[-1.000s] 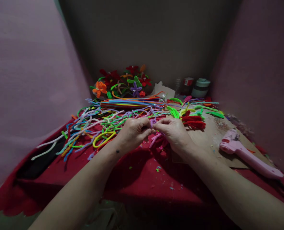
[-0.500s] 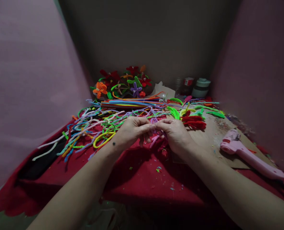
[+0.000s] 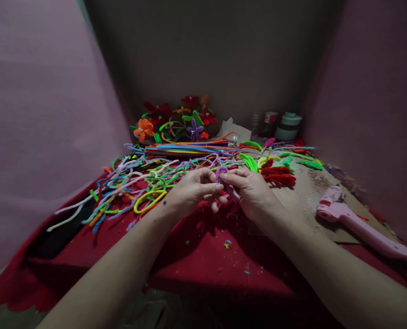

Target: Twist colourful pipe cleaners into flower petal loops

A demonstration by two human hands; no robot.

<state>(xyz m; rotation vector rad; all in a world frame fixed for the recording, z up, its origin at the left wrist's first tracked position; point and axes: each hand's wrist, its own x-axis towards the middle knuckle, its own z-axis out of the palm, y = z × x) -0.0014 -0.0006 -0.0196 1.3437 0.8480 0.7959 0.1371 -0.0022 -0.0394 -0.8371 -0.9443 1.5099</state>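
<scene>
A looped purple pipe cleaner [image 3: 221, 172] is pinched between my two hands above the front of the table. My left hand [image 3: 198, 187] grips it from the left, thumb and forefinger pressed together. From the right, my right hand [image 3: 249, 187] pinches the same piece, and a purple end hangs below the fingertips. The fingers partly hide its shape. Just past my right hand lie red pipe-cleaner pieces [image 3: 277, 176] and bright green loops [image 3: 249, 162]. Left of my left hand a yellow loop [image 3: 148, 201] rests among tangled pipe cleaners [image 3: 128, 178].
A pink glue gun [image 3: 361, 228] lies on a cardboard sheet [image 3: 299, 196] at the right. Pipe-cleaner flowers [image 3: 176, 119], a bundle of straight pipe cleaners [image 3: 190, 148] and a lidded jar [image 3: 288, 126] stand at the back. Scraps dot the red cloth [image 3: 206, 260].
The purple loop now shows upright above my fingertips, where it was mostly covered before. My hands have shifted slightly, and the fingertips have moved a little apart.
</scene>
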